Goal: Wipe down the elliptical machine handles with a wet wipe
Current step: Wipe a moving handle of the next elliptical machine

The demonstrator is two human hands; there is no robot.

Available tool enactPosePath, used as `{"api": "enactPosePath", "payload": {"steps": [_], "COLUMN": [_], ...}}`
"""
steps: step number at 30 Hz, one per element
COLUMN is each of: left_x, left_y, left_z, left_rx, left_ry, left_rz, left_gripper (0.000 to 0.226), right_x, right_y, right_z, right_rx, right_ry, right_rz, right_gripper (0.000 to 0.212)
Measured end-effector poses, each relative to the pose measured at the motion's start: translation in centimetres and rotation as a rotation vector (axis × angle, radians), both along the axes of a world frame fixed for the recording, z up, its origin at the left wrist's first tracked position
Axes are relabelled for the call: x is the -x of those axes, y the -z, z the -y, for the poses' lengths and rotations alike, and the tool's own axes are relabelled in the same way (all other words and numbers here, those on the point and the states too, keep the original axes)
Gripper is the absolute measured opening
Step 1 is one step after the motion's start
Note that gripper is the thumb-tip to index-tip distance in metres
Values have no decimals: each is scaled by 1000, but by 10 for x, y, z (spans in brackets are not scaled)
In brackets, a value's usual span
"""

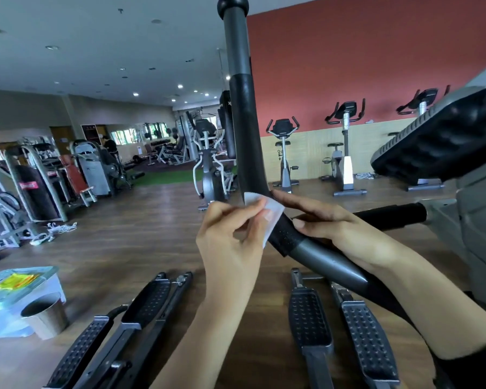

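your wipe [267, 217]: white | handle [244, 122]: black grip, fine dotted texture low down, grey metal above and below | pedals [309, 321]: black, rows of studs | floor [152, 220]: brown wood planks | wall [376, 66]: red over pale tan | turf [166, 177]: green | box [0, 315]: pale blue, you see yellow inside
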State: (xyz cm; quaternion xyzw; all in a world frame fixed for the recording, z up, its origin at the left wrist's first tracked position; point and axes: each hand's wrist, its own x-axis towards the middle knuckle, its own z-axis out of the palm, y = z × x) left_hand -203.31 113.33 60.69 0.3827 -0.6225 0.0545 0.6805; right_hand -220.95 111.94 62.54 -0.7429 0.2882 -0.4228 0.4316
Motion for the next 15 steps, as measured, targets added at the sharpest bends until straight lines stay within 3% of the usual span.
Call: {"api": "enactPosePath", "payload": {"steps": [15], "left_x": [6], "left_y": [18], "left_z": [-12], "left_rx": [93], "left_ry": [44], "left_rz": [105], "left_gripper": [20], "right_x": [8], "right_y": [4], "right_z": [-4], "right_rx": [65], "right_ry": [-39], "right_rz": [-89], "right_gripper": [50]}}
